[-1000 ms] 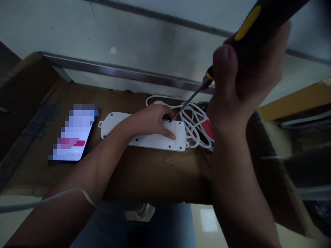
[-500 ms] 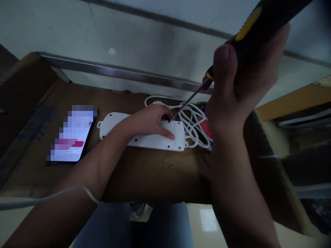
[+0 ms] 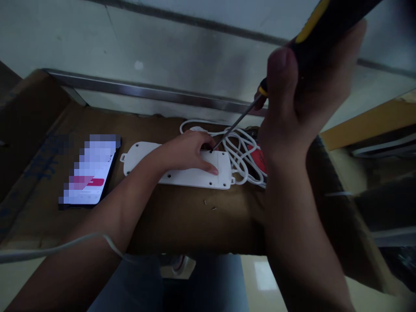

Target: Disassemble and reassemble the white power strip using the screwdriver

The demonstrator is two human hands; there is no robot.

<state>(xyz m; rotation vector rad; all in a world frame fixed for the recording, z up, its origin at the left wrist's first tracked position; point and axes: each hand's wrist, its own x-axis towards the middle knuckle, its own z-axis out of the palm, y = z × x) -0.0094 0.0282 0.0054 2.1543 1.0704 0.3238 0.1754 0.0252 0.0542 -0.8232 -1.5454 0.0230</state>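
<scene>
A white power strip [image 3: 195, 178] lies with its screw-hole side up on brown cardboard. My left hand [image 3: 191, 151] grips it across its width near the right end, thumb on top and the other fingers over the far edge. In my right hand [image 3: 305, 95] is a black and yellow screwdriver [image 3: 242, 116], held at a slant. Its shaft runs down to the left, and the tip sits at a hole on the strip's far edge, beside my left fingers. Two small screws [image 3: 213, 209] lie on the cardboard in front of the strip.
The strip's white cable [image 3: 238, 160] is coiled at its right, beside a red object [image 3: 257, 158] partly hidden by my right wrist. A lit phone [image 3: 92, 173] lies at the left. Cardboard walls [image 3: 344, 203] rise at both sides; a tiled wall [image 3: 182, 47] stands behind.
The screwdriver handle has turned slightly in my right hand, with its tip still at the same hole. My left hand stays on the power strip. The view has shifted a little.
</scene>
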